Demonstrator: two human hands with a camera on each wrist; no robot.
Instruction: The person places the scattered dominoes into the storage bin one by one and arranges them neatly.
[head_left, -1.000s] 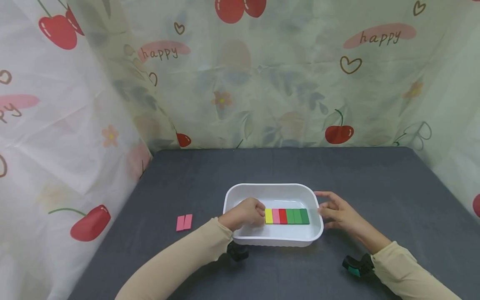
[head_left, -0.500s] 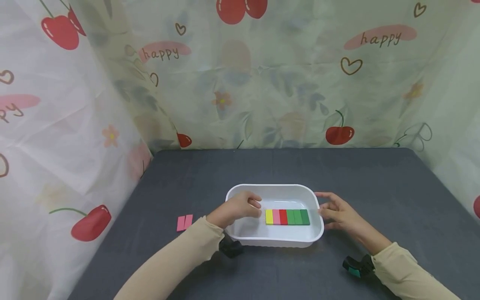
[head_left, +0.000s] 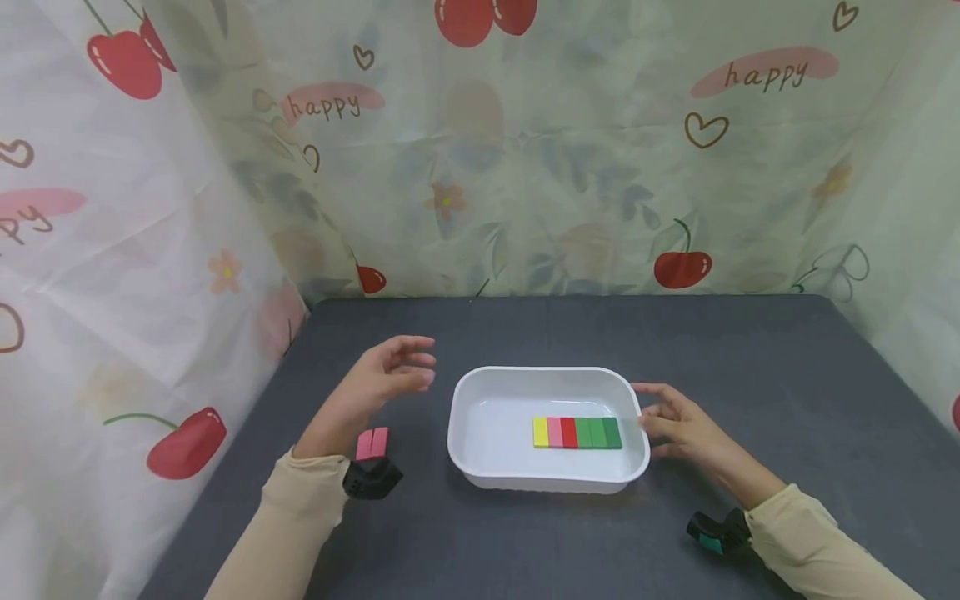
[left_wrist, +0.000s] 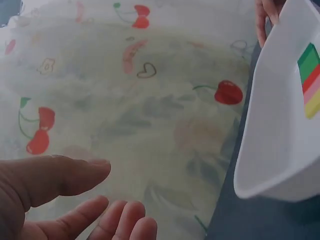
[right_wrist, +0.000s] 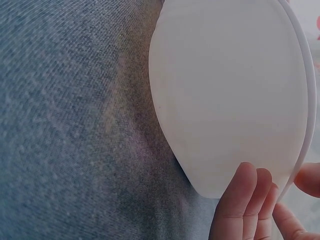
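A white tray stands on the dark table. Inside it, toward the right, lies a row of small flat strips: yellow, pink, red and three green. My left hand is raised to the left of the tray, holding nothing; its fingers and thumb are apart in the left wrist view. Just right of that wrist, two pink strips lie side by side on the table, partly hidden. With thumb and fingers on either side of the rim, my right hand holds the tray's right end.
The dark tabletop extends on all sides of the tray. Behind and at the left hangs a white curtain printed with cherries. A black camera sits at each wrist.
My left hand has come out of the tray and moved left, its fingers loosening. The strips in the tray stay in the same row. My right hand keeps its place at the rim.
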